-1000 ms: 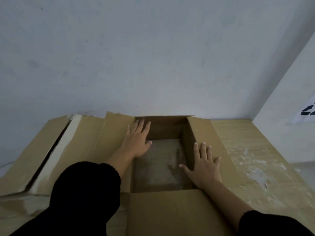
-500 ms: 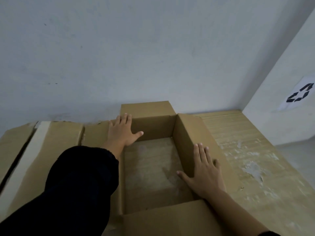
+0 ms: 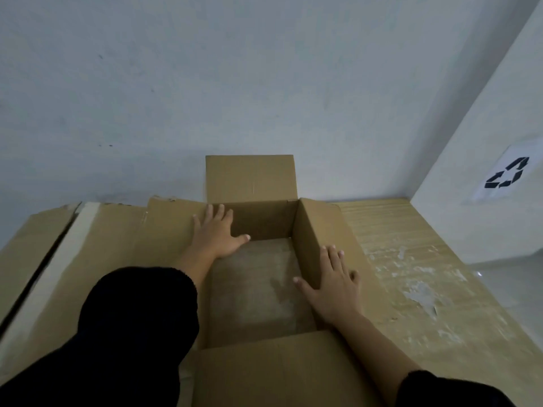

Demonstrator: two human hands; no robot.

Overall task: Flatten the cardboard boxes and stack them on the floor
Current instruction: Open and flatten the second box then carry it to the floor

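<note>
An open brown cardboard box (image 3: 264,221) stands in front of me with its flaps spread; through its open bottom I see the cardboard beneath. Its far flap (image 3: 251,177) stands upright against the wall. My left hand (image 3: 216,235) lies flat, fingers spread, on the box's left flap and rim. My right hand (image 3: 335,282) presses flat on the top edge of the right wall, thumb inside the box. The near flap (image 3: 273,371) lies toward me. Neither hand grips anything.
Flattened cardboard sheets (image 3: 97,245) lie under and left of the box, one with a white strip (image 3: 61,259). A large scuffed sheet (image 3: 411,265) extends to the right. A grey wall stands close behind. A white block with a recycling sign (image 3: 505,174) is at the right.
The far flap has risen upright against the wall. My left hand has slid further along the left flap toward the far corner. The view has shifted; the right hand keeps its place.
</note>
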